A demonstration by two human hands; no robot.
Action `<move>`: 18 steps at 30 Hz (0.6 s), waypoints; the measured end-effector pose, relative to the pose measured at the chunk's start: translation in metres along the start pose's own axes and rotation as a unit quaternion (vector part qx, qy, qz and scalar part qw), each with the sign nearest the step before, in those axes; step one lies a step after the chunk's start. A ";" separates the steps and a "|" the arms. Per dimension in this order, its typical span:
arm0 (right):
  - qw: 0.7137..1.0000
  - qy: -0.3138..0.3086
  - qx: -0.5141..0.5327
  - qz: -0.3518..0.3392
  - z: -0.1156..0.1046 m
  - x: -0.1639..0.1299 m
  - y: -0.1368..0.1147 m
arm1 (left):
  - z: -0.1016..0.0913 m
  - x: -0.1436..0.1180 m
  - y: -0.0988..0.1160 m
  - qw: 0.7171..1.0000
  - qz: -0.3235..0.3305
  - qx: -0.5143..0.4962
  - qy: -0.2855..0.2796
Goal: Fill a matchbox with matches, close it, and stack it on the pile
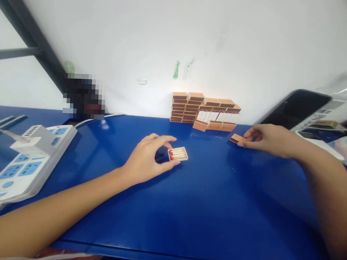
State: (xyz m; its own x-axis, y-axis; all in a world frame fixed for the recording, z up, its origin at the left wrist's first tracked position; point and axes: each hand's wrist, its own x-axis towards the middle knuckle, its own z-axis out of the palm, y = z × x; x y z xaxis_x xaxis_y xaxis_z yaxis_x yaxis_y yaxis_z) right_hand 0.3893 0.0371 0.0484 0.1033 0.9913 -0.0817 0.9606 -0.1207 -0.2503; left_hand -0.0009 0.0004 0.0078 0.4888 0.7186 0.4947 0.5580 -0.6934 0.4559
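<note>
On the blue table lies a small white matchbox tray [183, 153] filled with red-tipped matches [176, 153]. My left hand [149, 155] curves around its left end, thumb at the near edge and index finger raised apart from the far edge, so the fingers are open. Farther right, my right hand [262, 139] pinches an orange matchbox cover [236, 139] with dark striking sides, low over or on the table. Whether that cover is hollow cannot be made out. Against the wall stands a stack of matchboxes [186, 107], some with white sides facing me.
A white power strip [42, 166] with a plugged-in charger [32, 143] lies on the left. A dark phone [299, 108] leans at the back right, near a clear plastic bottle [345, 85]. The table's front edge [185, 257] runs along the bottom.
</note>
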 end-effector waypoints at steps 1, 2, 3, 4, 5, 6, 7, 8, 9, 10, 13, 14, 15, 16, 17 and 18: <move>1.000 -0.001 0.005 -0.005 0.000 -0.002 -0.003 | 0.000 0.000 0.000 1.000 -0.002 -0.002 -0.004; 1.000 -0.003 0.006 -0.012 0.000 -0.004 -0.007 | 0.000 0.000 -0.001 1.000 -0.004 -0.003 -0.007; 1.000 -0.004 0.006 -0.023 0.000 -0.007 -0.012 | 0.001 0.000 -0.001 1.000 -0.005 -0.003 -0.008; 0.999 -0.005 0.007 -0.042 0.000 -0.011 -0.017 | 0.001 -0.001 -0.001 1.000 -0.005 -0.001 -0.005; 0.997 -0.006 0.011 -0.071 0.000 -0.015 -0.024 | 0.001 -0.001 -0.001 1.000 -0.003 0.001 -0.002; 0.994 -0.004 0.021 -0.105 0.000 -0.019 -0.031 | 0.002 -0.001 -0.001 1.000 -0.002 0.002 0.001; 0.989 -0.002 0.041 -0.145 0.002 -0.025 -0.039 | 0.002 -0.001 -0.001 1.000 -0.001 0.003 0.004; 0.981 -0.004 0.065 -0.183 0.004 -0.030 -0.048 | 0.002 -0.002 -0.002 1.000 -0.001 0.003 0.006; 0.972 -0.010 0.090 -0.216 0.006 -0.035 -0.056 | 0.003 -0.002 -0.002 1.000 -0.003 0.003 0.009; 0.963 -0.019 0.112 -0.244 0.010 -0.039 -0.064 | 0.003 -0.002 -0.002 1.000 -0.005 0.002 0.012; 0.940 -0.052 0.150 -0.303 0.021 -0.047 -0.083 | 0.004 -0.002 -0.002 1.000 -0.010 -0.003 0.021; 0.934 -0.058 0.160 -0.313 0.025 -0.048 -0.086 | 0.004 -0.002 -0.002 1.000 -0.009 -0.005 0.023; 0.931 -0.060 0.170 -0.318 0.028 -0.049 -0.089 | 0.005 -0.002 -0.002 1.000 -0.005 -0.007 0.025; 0.929 -0.058 0.179 -0.320 0.030 -0.050 -0.091 | 0.005 -0.002 -0.002 1.000 0.001 -0.007 0.027; 0.927 -0.056 0.186 -0.321 0.031 -0.050 -0.092 | 0.005 -0.002 -0.002 1.000 0.009 -0.006 0.029; 0.925 -0.054 0.190 -0.323 0.032 -0.051 -0.093 | 0.006 -0.003 -0.002 0.999 0.019 -0.004 0.031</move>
State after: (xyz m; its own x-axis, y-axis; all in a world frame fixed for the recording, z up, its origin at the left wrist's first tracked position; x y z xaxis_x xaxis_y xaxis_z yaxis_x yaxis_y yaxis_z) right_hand 0.2862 -0.0036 0.0449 -0.5071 0.8546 0.1121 0.6503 0.4647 -0.6010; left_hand 0.0001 0.0005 0.0012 0.4670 0.6873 0.5563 0.5337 -0.7207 0.4424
